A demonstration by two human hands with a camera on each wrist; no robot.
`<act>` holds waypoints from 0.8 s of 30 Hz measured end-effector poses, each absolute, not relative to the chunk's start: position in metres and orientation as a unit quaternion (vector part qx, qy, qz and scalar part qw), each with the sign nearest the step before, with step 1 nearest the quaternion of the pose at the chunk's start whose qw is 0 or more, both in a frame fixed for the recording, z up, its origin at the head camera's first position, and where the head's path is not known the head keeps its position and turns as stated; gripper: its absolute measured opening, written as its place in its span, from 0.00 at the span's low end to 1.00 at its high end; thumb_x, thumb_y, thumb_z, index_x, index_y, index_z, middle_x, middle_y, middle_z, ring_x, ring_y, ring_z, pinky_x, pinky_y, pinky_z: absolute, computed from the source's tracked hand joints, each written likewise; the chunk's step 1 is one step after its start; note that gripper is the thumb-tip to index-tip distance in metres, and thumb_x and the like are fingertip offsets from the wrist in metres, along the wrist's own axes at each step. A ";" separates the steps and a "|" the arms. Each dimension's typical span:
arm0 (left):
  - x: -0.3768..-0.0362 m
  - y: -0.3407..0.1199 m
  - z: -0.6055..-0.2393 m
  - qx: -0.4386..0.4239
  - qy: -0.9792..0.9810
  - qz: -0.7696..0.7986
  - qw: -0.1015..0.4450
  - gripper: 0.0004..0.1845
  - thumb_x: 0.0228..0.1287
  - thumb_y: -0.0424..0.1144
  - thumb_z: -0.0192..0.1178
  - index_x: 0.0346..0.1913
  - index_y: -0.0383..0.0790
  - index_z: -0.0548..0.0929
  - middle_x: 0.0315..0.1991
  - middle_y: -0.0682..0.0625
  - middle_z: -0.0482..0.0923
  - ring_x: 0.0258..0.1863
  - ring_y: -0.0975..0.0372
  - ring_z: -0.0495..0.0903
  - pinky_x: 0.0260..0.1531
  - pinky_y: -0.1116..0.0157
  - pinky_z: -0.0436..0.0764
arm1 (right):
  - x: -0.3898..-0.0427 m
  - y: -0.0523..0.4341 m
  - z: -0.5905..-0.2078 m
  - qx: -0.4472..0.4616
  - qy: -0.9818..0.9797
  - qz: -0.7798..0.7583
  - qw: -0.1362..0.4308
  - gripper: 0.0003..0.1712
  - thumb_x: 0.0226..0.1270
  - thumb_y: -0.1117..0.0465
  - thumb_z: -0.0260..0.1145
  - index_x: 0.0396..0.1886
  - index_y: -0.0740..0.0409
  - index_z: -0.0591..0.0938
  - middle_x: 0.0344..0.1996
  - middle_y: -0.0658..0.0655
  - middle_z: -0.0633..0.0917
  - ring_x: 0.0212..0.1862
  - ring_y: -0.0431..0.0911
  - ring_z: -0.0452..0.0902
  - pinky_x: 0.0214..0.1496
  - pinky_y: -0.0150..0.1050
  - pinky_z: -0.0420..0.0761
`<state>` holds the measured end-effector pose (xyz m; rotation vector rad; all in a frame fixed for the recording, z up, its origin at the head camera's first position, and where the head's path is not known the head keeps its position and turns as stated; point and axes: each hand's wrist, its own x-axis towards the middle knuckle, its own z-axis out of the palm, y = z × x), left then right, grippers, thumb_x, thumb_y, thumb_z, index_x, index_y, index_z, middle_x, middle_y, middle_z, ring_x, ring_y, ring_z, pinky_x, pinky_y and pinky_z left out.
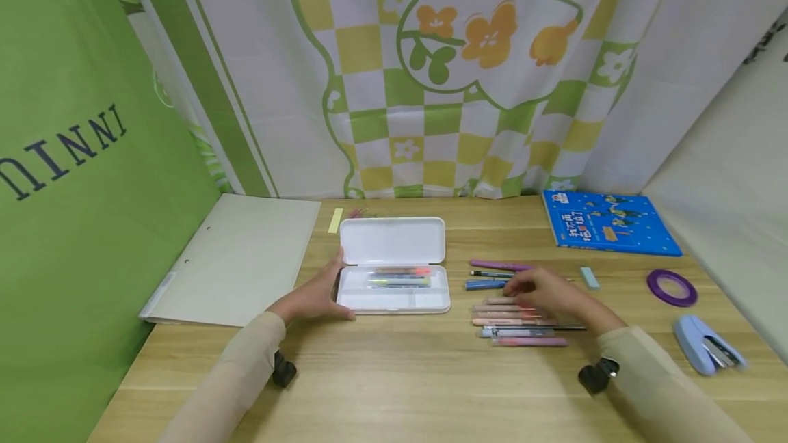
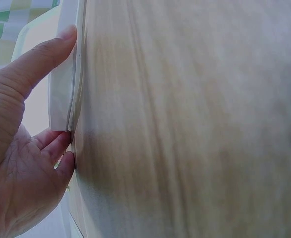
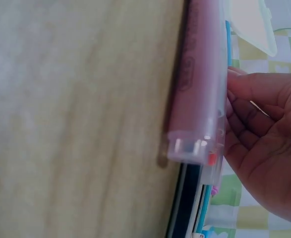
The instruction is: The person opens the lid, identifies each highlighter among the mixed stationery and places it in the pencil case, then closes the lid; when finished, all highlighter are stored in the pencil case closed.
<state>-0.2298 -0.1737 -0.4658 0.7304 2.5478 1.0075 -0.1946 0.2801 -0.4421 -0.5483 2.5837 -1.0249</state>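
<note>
An open white pencil case (image 1: pixel 394 241) lies mid-table with a few pens (image 1: pixel 400 277) in its tray. My left hand (image 1: pixel 314 296) rests against the case's left front corner, with the thumb straight along the side edge (image 2: pixel 79 59) and the fingers at the front. A row of loose pens (image 1: pixel 517 323) lies to the right of the case. My right hand (image 1: pixel 538 289) hovers over that row, its loosely curled fingers touching the pens and gripping none. The right wrist view shows a pink pen (image 3: pixel 197 89) beside the fingertips (image 3: pixel 234 114).
A white folder (image 1: pixel 237 258) lies at the left and a blue book (image 1: pixel 609 222) at the back right. A purple tape ring (image 1: pixel 671 287), a pale blue stapler (image 1: pixel 704 346) and a small eraser (image 1: pixel 589 277) sit to the right. Curtains close off the back and sides.
</note>
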 end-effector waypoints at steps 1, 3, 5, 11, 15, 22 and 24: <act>-0.230 -0.174 -0.466 0.255 0.887 0.353 0.152 0.73 0.40 0.49 0.78 0.71 0.29 0.28 0.67 0.35 0.55 0.69 0.49 0.52 0.68 0.51 0.50 | -0.195 0.280 -0.441 -0.192 0.898 -0.364 0.155 0.10 0.60 0.72 0.63 0.40 0.60 0.85 0.37 0.54 0.83 0.37 0.44 0.74 0.36 0.34 0.77; -0.229 -0.173 -0.466 0.256 0.887 0.355 0.148 0.73 0.40 0.49 0.78 0.71 0.29 0.28 0.67 0.34 0.56 0.68 0.49 0.53 0.67 0.51 0.51 | -0.195 0.280 -0.439 -0.186 0.894 -0.378 0.156 0.09 0.61 0.71 0.63 0.40 0.60 0.84 0.37 0.55 0.83 0.38 0.45 0.75 0.38 0.35 0.78; -0.229 -0.173 -0.466 0.256 0.887 0.356 0.146 0.73 0.40 0.49 0.78 0.71 0.28 0.28 0.67 0.34 0.56 0.68 0.49 0.53 0.67 0.50 0.51 | -0.197 0.278 -0.435 -0.195 0.892 -0.381 0.145 0.08 0.62 0.70 0.63 0.40 0.62 0.84 0.37 0.55 0.83 0.40 0.46 0.76 0.40 0.35 0.78; -0.229 -0.174 -0.466 0.253 0.888 0.354 0.145 0.73 0.39 0.49 0.78 0.71 0.27 0.29 0.66 0.34 0.57 0.68 0.49 0.53 0.68 0.51 0.50 | -0.205 0.250 -0.420 -0.217 0.895 -0.375 0.108 0.07 0.63 0.67 0.64 0.40 0.63 0.84 0.38 0.55 0.85 0.42 0.47 0.78 0.43 0.37 0.78; -0.229 -0.173 -0.469 0.254 0.890 0.349 0.145 0.73 0.40 0.50 0.78 0.72 0.28 0.29 0.67 0.35 0.57 0.68 0.50 0.53 0.68 0.51 0.51 | -0.210 0.214 -0.415 -0.242 0.881 -0.394 0.098 0.06 0.62 0.67 0.65 0.38 0.64 0.85 0.36 0.56 0.86 0.40 0.45 0.79 0.41 0.36 0.79; -0.228 -0.174 -0.467 0.248 0.891 0.350 0.150 0.73 0.40 0.50 0.77 0.72 0.29 0.29 0.69 0.35 0.54 0.69 0.49 0.51 0.68 0.51 0.50 | -0.221 0.148 -0.414 -0.285 0.861 -0.415 0.076 0.05 0.61 0.68 0.66 0.35 0.64 0.85 0.34 0.56 0.86 0.38 0.45 0.79 0.40 0.34 0.79; -0.228 -0.174 -0.465 0.247 0.890 0.352 0.149 0.73 0.40 0.50 0.78 0.72 0.29 0.29 0.68 0.35 0.55 0.69 0.49 0.51 0.68 0.51 0.50 | -0.227 0.134 -0.415 -0.293 0.861 -0.409 0.071 0.04 0.60 0.69 0.66 0.34 0.64 0.85 0.33 0.56 0.86 0.37 0.44 0.79 0.40 0.34 0.78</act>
